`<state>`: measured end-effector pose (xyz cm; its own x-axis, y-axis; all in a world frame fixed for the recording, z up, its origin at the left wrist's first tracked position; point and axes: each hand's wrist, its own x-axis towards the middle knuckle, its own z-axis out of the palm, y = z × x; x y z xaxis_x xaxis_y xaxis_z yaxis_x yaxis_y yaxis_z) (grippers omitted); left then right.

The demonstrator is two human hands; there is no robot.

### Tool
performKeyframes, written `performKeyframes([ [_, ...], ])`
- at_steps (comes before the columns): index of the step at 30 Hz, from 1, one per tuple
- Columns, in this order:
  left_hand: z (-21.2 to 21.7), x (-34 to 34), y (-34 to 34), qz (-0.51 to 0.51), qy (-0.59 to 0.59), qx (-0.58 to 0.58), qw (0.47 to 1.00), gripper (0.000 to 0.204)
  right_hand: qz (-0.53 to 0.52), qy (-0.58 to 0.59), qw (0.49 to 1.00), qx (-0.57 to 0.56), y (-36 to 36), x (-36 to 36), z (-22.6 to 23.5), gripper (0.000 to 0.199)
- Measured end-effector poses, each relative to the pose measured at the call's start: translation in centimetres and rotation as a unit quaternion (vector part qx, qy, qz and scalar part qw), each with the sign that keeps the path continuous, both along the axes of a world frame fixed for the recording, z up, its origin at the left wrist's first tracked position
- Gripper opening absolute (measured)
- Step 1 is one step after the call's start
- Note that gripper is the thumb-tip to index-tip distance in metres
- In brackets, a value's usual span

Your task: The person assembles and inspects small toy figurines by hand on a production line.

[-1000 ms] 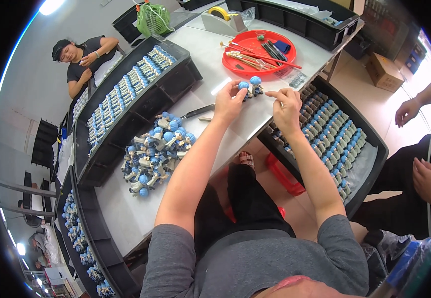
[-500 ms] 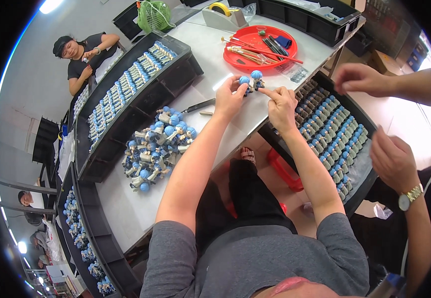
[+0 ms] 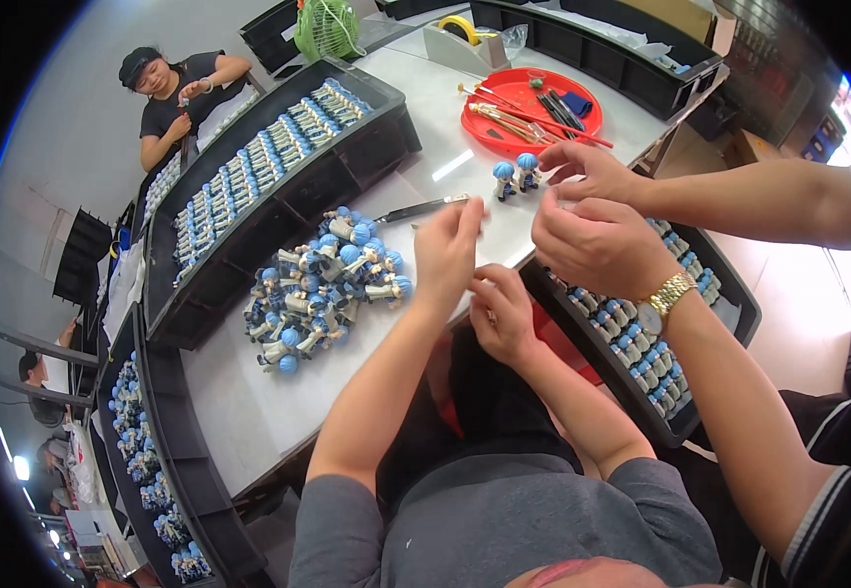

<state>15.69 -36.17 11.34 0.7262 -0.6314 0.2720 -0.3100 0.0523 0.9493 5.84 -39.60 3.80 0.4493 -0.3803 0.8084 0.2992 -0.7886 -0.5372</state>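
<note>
Two blue-haired figurines stand upright side by side on the white table, a front one and a back one. To the left of them is my left hand, its fingers stretched out and slightly blurred, touching neither figurine. My right hand is over the table's near edge with its fingers curled in; whatever they may hold is hidden. A pile of similar figurines lies left of my left hand. Behind that hand rests a dark pen-like tool.
At right, a co-worker's hands reach in beside the standing figurines, over a black crate of figurine rows. Another black crate of figurines stands at left. Farther back are a red tray of brushes and a tape dispenser.
My left hand has let go of the front figurine and moved away. My right hand has drawn back toward the table's edge, fingers curling. The co-worker's hands have reached in toward the figurines.
</note>
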Motion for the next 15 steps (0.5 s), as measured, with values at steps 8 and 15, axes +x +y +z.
performKeyframes([
  [8,-4.4,-3.2,13.5,0.087,-0.367,0.073,0.923,0.003,-0.07,0.015,0.991,-0.113,1.4,1.6,-2.2,0.019],
  [15,-7.4,-3.0,14.4,0.176,-0.473,0.071,0.86,0.013,-0.101,0.022,0.989,-0.103,2.2,2.4,-2.6,0.013],
])
